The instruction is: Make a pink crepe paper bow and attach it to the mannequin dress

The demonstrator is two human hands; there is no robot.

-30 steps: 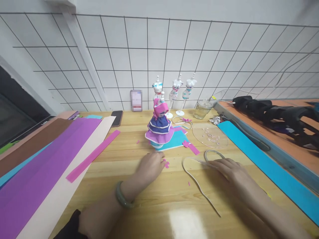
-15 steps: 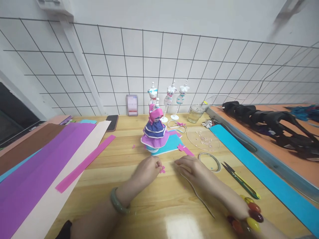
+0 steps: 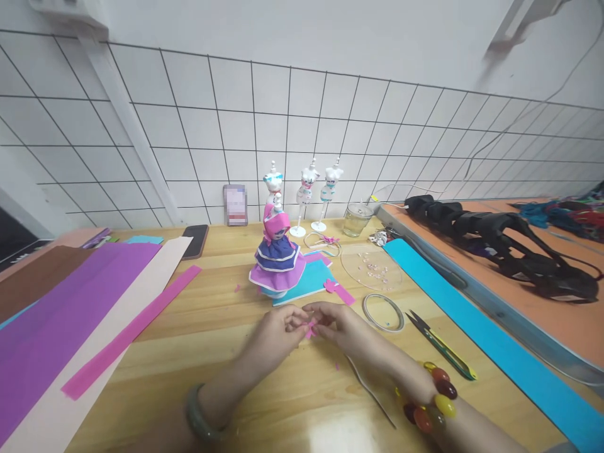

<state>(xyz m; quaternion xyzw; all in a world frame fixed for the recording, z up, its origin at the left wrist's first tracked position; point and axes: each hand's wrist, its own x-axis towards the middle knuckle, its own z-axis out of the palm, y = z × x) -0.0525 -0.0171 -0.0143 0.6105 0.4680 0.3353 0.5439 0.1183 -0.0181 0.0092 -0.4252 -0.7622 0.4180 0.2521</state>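
Observation:
A small pink flower cutout [image 3: 309, 329] is pinched between the fingertips of my left hand [image 3: 278, 333] and my right hand [image 3: 342, 327], just above the wooden table. Both hands are closed, with their fingers meeting around the petals. Under my right wrist lies a thin pale cord [image 3: 370, 390]. Behind my hands stands a small dress form [image 3: 277, 258] in a purple and navy tiered skirt with a pink top. Beside it rests a blue sheet [image 3: 306, 281], with another pink flower [image 3: 329, 286] and a pink strip [image 3: 345, 294] at its right edge.
Thread snips [image 3: 441, 346] and a roll of tape [image 3: 384, 313] lie on the right, near a long blue strip [image 3: 472, 321]. A glass [image 3: 357, 220] and white dress forms [image 3: 307, 189] stand at the back. Coloured sheets [image 3: 80, 302] cover the left side; a phone [image 3: 194, 241] lies behind them.
My right hand has moved left to meet my left hand, and its fingers now grip the pink flower too. The cord lies apart from its fingertips. The whole view has shifted slightly.

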